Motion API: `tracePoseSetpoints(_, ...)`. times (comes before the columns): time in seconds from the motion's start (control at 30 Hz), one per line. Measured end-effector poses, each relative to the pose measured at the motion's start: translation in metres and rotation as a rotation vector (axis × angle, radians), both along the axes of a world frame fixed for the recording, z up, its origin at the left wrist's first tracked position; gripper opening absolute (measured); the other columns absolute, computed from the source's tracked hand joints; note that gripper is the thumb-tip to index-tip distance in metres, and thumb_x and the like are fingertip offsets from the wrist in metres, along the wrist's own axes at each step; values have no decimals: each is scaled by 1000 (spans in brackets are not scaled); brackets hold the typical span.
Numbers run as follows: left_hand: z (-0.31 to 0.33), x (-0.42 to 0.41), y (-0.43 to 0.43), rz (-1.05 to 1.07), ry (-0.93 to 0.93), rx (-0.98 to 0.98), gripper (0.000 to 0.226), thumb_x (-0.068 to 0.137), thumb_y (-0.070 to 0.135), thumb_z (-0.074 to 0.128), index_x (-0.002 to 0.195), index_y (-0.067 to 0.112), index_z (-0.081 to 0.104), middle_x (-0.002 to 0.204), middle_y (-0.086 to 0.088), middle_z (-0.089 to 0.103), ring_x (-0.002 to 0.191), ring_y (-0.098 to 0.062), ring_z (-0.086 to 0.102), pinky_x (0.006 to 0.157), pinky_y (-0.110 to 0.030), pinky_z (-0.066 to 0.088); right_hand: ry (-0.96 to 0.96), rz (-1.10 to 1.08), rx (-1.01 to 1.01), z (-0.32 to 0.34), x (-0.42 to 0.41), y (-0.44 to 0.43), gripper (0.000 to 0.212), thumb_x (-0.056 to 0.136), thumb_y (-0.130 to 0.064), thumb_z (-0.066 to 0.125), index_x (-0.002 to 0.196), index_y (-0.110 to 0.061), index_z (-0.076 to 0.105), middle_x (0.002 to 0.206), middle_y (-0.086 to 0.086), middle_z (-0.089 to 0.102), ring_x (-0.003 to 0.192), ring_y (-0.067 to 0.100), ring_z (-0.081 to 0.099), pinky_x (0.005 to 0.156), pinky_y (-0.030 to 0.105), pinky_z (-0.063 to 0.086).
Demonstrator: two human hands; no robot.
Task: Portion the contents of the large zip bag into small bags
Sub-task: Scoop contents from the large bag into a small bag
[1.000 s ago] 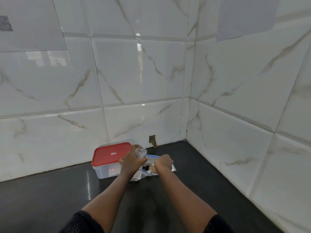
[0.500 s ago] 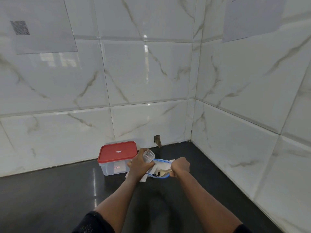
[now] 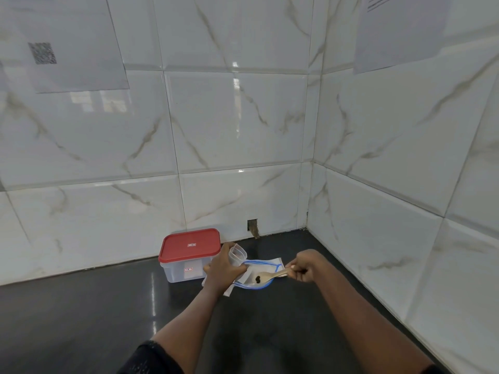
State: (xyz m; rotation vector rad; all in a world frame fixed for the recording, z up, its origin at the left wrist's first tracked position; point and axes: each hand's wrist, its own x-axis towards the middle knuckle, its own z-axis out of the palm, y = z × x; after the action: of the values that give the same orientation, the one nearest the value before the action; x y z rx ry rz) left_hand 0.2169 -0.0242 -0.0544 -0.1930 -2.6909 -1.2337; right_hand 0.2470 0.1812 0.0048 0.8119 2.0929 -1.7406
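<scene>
The large zip bag (image 3: 256,276) lay on the dark countertop (image 3: 81,319) near the far corner, just to the right of a clear plastic container (image 3: 186,268) with a red lid (image 3: 189,245). The bag was clear with a blue zip line along its open mouth, and its film looked flattened and mostly white against the dark surface. A small dark lump of its contents (image 3: 258,279) sat on the bowl of a pale wooden spoon (image 3: 270,276), which hovered over the bag's mouth.

The left hand (image 3: 224,271) was curled closed around a small bag (image 3: 237,256), a clear pouch held upright with its mouth open and pointing up and to the right. The heel of that hand rested over the left edge of the large bag; whether it pressed on it could not be told.

The right hand (image 3: 305,267) was closed in a pinch on the handle of the spoon, fingers folded under and thumb on top, with the spoon pointing left toward the small bag. The spoon's bowl was near the small bag but apart from it.
</scene>
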Motion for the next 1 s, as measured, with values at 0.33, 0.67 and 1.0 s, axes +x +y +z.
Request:
tracePoseSetpoints(0.33,-5,14,7,-33,-59,10,60,73,32,75,121,25,41,119,5,57,108,-17,55,96,-32,40,317,46,95,47,15,-7,31,93,9,38,76,2,63,71,16,59,51,16,60,51,19,56)
tracePoseSetpoints(0.67,1,24,10,-8,-85,-22,66,77,32,73,130,19,37,129,0,54,112,-17,54,90,-21,39,669,381,678,40,34,-51,27,91,-1,54,113,-7,69,106,14,70,78,16,64,79,20,53)
tracePoseSetpoints(1.0,-1,21,3,36,-73,55,54,74,32,74,118,24,43,112,4,58,100,-13,54,95,-39,44,440,185,482,55,30,-23,19,87,-1,46,87,1,65,56,7,63,52,19,56,52,23,48)
